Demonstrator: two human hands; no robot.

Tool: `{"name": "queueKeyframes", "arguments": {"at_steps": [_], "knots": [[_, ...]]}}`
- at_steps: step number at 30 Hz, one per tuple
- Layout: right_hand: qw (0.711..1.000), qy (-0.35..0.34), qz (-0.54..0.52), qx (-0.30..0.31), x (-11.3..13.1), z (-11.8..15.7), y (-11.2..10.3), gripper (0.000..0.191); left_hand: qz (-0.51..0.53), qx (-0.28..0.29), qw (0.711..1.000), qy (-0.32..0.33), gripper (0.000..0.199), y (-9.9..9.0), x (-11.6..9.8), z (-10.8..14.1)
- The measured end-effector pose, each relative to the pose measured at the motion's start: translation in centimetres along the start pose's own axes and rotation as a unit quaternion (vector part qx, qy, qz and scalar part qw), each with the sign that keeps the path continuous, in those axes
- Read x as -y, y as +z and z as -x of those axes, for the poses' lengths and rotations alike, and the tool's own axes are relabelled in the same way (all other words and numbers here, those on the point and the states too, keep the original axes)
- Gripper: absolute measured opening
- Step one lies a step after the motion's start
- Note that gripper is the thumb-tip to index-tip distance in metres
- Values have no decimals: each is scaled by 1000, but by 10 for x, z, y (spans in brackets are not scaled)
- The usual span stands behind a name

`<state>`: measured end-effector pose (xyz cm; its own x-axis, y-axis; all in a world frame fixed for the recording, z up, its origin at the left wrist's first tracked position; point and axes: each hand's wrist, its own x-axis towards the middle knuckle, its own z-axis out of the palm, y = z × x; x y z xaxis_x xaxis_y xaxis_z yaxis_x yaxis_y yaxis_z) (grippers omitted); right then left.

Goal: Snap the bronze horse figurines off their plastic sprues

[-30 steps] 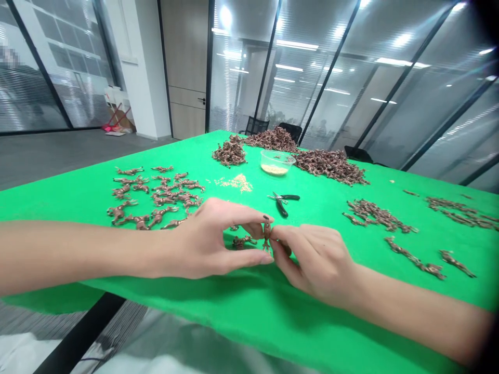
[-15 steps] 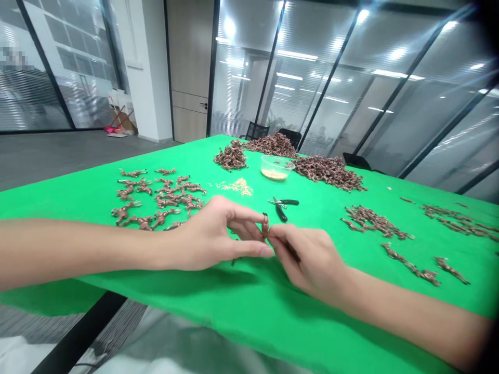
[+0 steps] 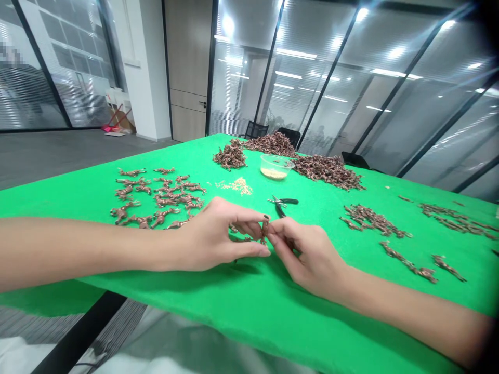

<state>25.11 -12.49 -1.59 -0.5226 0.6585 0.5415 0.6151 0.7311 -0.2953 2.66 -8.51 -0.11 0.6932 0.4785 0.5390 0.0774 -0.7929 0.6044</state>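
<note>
Nearside of pliers (image 3: 288, 201), gripping brown figurine (image 3: 265, 228) in fingers of left hand (image 3: 212, 236) and right hand (image 3: 312, 254) (partly blocking pliers), long axis near upright, dark tip up; beyond pliers, clear bowl (image 3: 272, 163).

Scene is shot by one head-worn cam, set above the near side of the surface (image 3: 218, 298), aimed fwd & down; pic is squeezed in ht. L grip (image 3: 212, 236) and R grip (image 3: 314, 254) are framed approx. ctr at close range, w/ forearms (image 3: 409, 311) cut off at pic edges. Surface is seen lengthwise to its far end; door (image 3: 189, 67) and glass wall (image 3: 307, 44) are caught behind, well back, up top.
</note>
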Motion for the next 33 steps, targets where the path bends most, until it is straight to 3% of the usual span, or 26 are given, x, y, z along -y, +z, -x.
{"name": "queueKeyframes", "arguments": {"at_steps": [5, 12, 20, 27, 33], "knots": [[986, 89, -126, 57, 9, -6, -7, 19, -146, -17, 986, 84, 28, -1, 3, 2], [952, 174, -236, 93, 11, -7, -8, 30, -176, -9, 980, 94, 33, -2, 6, 4], [934, 189, -286, 95, 7, -8, -7, 34, -173, -22, 982, 78, 31, -3, 4, 2], [937, 212, -265, 78, 5, -8, -7, 37, -166, -16, 984, 61, 22, -4, 1, 0], [921, 221, -303, 105, 3, -8, -9, 53, -236, 2, 967, 93, 37, -3, 8, 2]]}}
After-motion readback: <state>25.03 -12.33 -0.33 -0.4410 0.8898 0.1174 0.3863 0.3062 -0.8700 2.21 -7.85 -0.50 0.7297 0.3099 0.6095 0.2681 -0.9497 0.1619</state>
